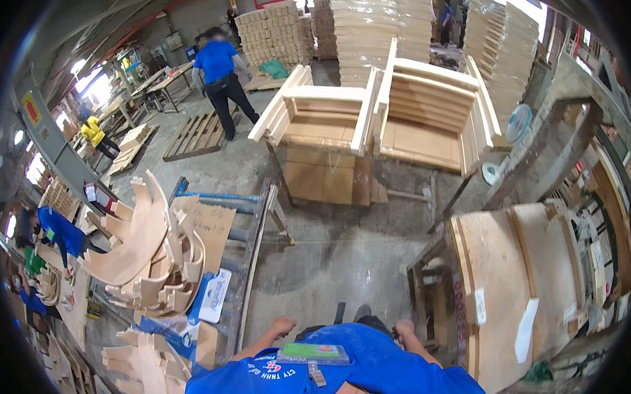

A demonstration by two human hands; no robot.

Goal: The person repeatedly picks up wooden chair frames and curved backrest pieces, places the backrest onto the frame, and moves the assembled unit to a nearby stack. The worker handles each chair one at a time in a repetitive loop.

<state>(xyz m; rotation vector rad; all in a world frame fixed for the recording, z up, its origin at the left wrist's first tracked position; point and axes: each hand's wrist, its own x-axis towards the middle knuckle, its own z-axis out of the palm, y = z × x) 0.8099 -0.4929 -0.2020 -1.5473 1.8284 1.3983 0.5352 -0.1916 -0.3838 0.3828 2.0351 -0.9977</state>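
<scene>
Roller conveyor [250,268] near left hand [282,326], fingers curled in; right hand [404,330] finger spread cannot be told

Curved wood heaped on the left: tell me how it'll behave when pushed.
The curved pieces would likely slide apart, being heaped at mixed angles. Each should feel stiff, seeming to hold its bend without sagging. Their rounded sides may make them rock rather than sit flat.

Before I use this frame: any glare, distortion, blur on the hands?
Head view: dark fisheye corners, straight edges bent near the rim; head view: bright opening at left blown out, shine on film-wrapped stack; head view: left hand and right hand recognizable, finger detail too small to judge.
</scene>
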